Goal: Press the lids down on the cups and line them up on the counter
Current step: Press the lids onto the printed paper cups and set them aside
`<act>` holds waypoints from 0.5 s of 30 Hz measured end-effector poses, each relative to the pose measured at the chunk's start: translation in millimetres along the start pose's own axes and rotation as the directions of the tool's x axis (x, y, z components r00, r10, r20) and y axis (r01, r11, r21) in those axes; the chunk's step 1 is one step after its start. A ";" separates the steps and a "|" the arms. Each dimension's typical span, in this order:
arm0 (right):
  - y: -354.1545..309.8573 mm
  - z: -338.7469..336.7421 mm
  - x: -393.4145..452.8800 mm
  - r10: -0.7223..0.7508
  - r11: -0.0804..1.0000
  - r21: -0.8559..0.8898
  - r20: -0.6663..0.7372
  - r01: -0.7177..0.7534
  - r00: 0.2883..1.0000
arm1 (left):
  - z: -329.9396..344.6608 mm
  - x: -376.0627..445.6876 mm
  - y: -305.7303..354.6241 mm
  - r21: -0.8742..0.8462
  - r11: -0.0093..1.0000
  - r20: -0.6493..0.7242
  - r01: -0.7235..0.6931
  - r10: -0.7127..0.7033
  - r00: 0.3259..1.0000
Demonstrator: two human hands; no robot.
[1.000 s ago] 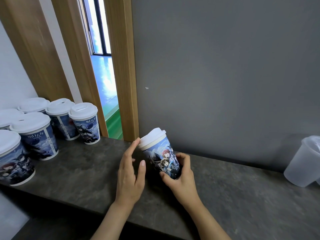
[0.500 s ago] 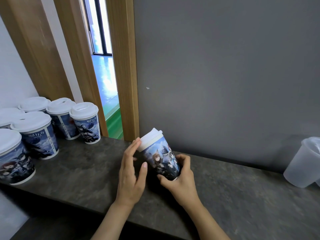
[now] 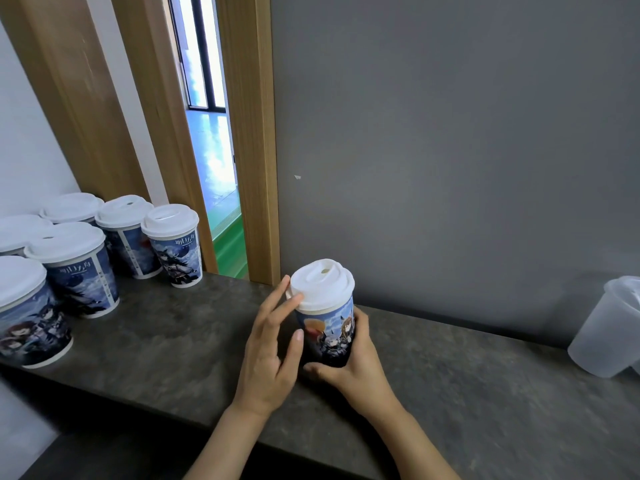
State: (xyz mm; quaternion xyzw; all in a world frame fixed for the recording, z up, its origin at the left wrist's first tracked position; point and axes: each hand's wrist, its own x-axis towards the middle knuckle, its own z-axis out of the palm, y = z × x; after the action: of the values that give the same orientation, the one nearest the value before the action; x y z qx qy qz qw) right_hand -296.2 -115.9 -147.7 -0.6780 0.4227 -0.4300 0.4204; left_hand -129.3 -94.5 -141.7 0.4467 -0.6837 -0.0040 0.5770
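Head view. A printed paper cup (image 3: 329, 336) with a white lid (image 3: 322, 284) stands roughly upright near the middle of the dark stone-patterned tabletop (image 3: 180, 344), just in front of the grey wall (image 3: 450, 150). The right hand (image 3: 353, 368) forms the grip on it: fingers and thumb curl closely round the lower half of the cup. The left hand (image 3: 268, 355) is held beside the cup with its fingers nearly straight; the fingertips (image 3: 294, 301) touch the left edge of the lid, and the thumb lies against the cup wall, so this grip is loose and encloses nothing. At far left, 6 lidded cups (image 3: 173, 247) of the same print stand together on the tabletop, well apart from the held cup. At the right edge a translucent plastic jug (image 3: 606, 327) rests on the tabletop. A wooden door frame (image 3: 252, 140) rises behind the cup group, with a green floor (image 3: 214, 161) visible through the opening.
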 end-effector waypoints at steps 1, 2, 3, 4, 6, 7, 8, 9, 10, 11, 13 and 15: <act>0.0 0.3 0.3 0.002 1.000 -0.007 -0.016 -0.002 1.000 | 0.2 -0.1 0.1 0.001 1.000 0.002 -0.004 0.004 1.000; 0.1 0.6 0.3 0.001 1.000 -0.013 -0.039 -0.002 0.999 | 0.3 0.1 0.1 0.003 1.000 0.002 -0.004 0.004 1.000; 0.2 0.7 -0.1 -0.002 1.000 -0.020 -0.065 0.001 0.998 | 0.4 0.2 0.2 0.006 1.000 0.001 -0.002 0.002 1.000; 0.3 0.7 -0.5 -0.007 1.000 -0.031 -0.088 0.005 0.996 | 0.5 0.3 0.2 0.007 1.000 -0.001 0.002 -0.002 1.000; 1.7 -0.2 -1.3 -0.023 0.999 -0.038 -0.115 0.018 0.993 | 0.6 0.7 0.4 -0.005 1.000 -0.005 0.028 -0.028 1.000; 2.4 -1.3 -1.4 -0.027 0.999 -0.024 -0.120 0.024 0.992 | 0.7 1.2 0.6 -0.012 0.999 -0.006 0.047 -0.047 0.999; 3.0 -2.5 -1.4 -0.029 1.000 0.001 -0.123 0.029 0.992 | 0.7 1.5 0.7 -0.015 0.998 -0.005 0.064 -0.064 0.998; 3.2 -3.7 -0.9 -0.030 0.999 0.030 -0.129 0.034 0.991 | 0.8 1.8 0.6 -0.013 0.997 -0.002 0.075 -0.075 0.997; 3.3 -4.6 -0.4 -0.031 0.998 0.056 -0.136 0.038 0.990 | 0.7 1.9 0.0 -0.009 0.997 0.000 0.078 -0.078 0.997; 3.1 -5.0 0.0 -0.028 0.997 0.074 -0.136 0.039 0.990 | 0.8 1.9 -0.7 -0.007 0.997 -0.003 0.078 -0.078 0.997; 2.5 -5.0 0.6 -0.011 0.996 0.089 -0.101 0.020 0.995 | 1.3 1.4 -1.8 -0.015 0.997 -0.025 0.078 -0.079 0.997; 2.3 -4.2 1.0 0.006 0.996 0.090 -0.041 -0.002 0.999 | 1.7 1.0 -2.0 -0.028 0.997 -0.035 0.067 -0.068 0.997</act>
State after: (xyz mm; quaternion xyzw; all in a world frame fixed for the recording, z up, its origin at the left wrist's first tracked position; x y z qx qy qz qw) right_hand -300.4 -118.4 -148.4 -0.6486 0.4126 -0.4616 0.4427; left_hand -129.4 -97.2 -142.5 0.4617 -0.6577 -0.0245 0.5947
